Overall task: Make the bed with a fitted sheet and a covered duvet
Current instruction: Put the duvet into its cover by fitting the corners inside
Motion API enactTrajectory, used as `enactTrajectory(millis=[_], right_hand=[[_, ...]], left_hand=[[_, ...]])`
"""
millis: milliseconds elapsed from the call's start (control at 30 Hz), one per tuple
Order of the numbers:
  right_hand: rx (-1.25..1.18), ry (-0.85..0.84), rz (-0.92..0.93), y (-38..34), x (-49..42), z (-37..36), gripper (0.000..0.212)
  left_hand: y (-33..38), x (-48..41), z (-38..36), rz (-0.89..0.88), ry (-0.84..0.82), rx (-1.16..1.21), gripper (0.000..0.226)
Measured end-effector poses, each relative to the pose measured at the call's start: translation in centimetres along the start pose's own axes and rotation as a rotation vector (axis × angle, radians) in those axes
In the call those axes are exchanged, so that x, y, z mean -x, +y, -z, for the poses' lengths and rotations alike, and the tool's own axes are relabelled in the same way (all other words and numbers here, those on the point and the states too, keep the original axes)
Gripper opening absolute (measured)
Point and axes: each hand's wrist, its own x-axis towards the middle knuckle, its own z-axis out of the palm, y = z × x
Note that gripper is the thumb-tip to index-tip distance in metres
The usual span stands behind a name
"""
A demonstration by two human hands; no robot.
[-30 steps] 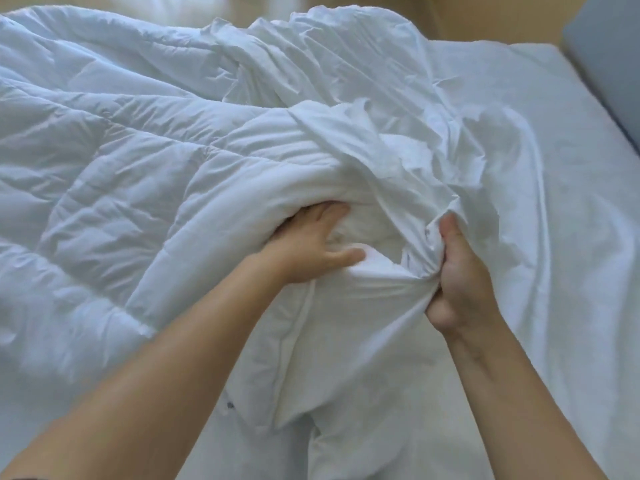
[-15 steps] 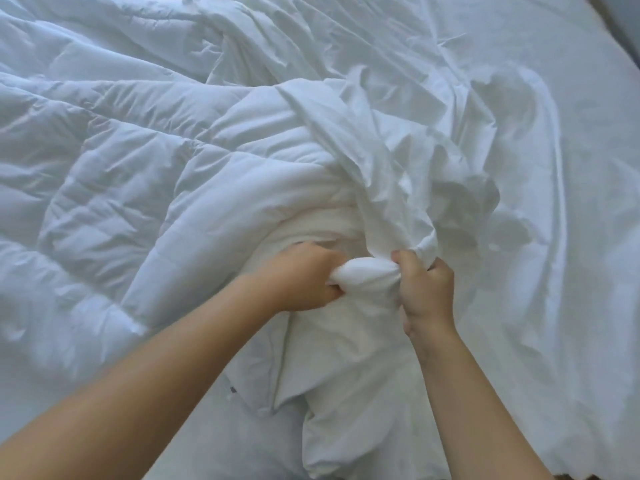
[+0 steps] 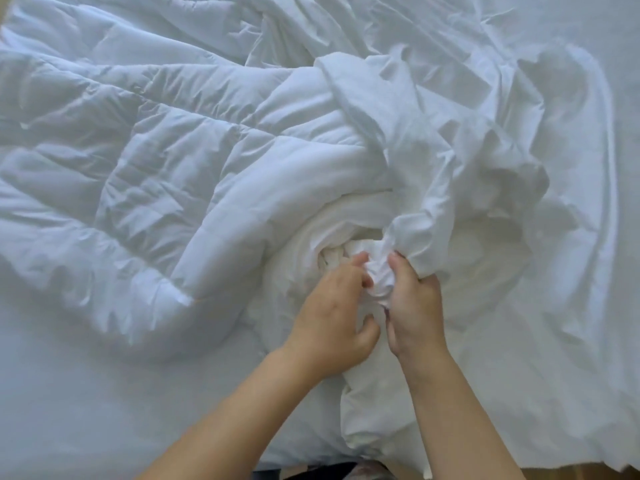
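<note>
Your left hand (image 3: 332, 317) and right hand (image 3: 417, 306) meet near the middle of the bed, just beside each other, at a tight bunch of white cloth.

**Right hand.** The fingers are closed on a gathered fold of the duvet cover (image 3: 433, 150). The thin, creased cover rises from this grip, runs up and away from you in a loose ridge, and spreads to the right over the bed.

**Left hand.** The fingers (image 3: 358, 259) are curled, with their tips pushed into the bunched cloth directly left of the right hand. The thumb stands apart, lower down and clear of the bunch. Whether these fingers actually pinch any cloth cannot be told from the head view.

**Duvet.** The quilted duvet (image 3: 138, 168) lies crumpled across the left half of the bed, its stitched panels puffed and folded. One end is drawn in towards your hands and twists into the bunch, where the cover wraps over it. A rounded corner of the duvet rests on the bed to the left of your left wrist.

**Fitted sheet.** The fitted sheet (image 3: 69, 410) is on the mattress, smooth at the lower left. On the right it cannot be told apart from the cover.

**Surroundings.** A strip of wooden floor (image 3: 571, 474) shows at the lower right edge, beyond the edge of the bed. A dark garment (image 3: 311, 471) shows at the bottom edge between your forearms.
</note>
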Motion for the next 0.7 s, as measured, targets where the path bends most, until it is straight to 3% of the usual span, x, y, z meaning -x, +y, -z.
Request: enactTrajectory(millis=[67, 133, 200, 300, 367, 433, 500, 600, 700], right_hand=[[-0.173, 0.001, -0.138, 0.5, -0.2, 1.2, 0.025], [-0.407, -0.106, -0.288, 0.6, -0.2, 2.1, 0.036], [-0.543, -0.175, -0.342, 0.7, -0.3, 2.7, 0.048], [-0.569, -0.171, -0.301, 0.6, -0.5, 2.8, 0.048], [-0.566, -0.116, -0.271, 0.3, -0.5, 2.7, 0.048], [-0.544, -0.017, -0.252, 0.1, -0.6, 2.6, 0.043], [-0.464, 0.106, -0.228, -0.1, -0.5, 2.5, 0.027], [-0.241, 0.192, -0.175, -0.3, -0.2, 2.7, 0.036], [-0.054, 0.164, -0.119, -1.1, 1.1, 2.4, 0.040]], left_hand=[[-1.0, -0.2, 0.2, 0.124, -0.103, 0.159, 0.022], [-1.7, -2.2, 0.5, 0.242, -0.149, 0.201, 0.032], [-2.1, -4.3, 0.8, 0.216, -0.289, -0.024, 0.046], [-2.3, -5.7, 1.3, 0.151, -0.445, -0.285, 0.030], [-2.2, -5.4, 1.7, 0.090, -0.370, -0.366, 0.021], [-2.0, -4.7, 2.1, 0.001, -0.194, -0.349, 0.022], [-1.4, -4.2, 3.1, 0.035, 0.015, -0.160, 0.023], [1.4, -3.6, 6.0, 0.193, 0.196, 0.337, 0.033], [5.6, -2.1, 8.5, 0.088, 0.276, 0.536, 0.042]])
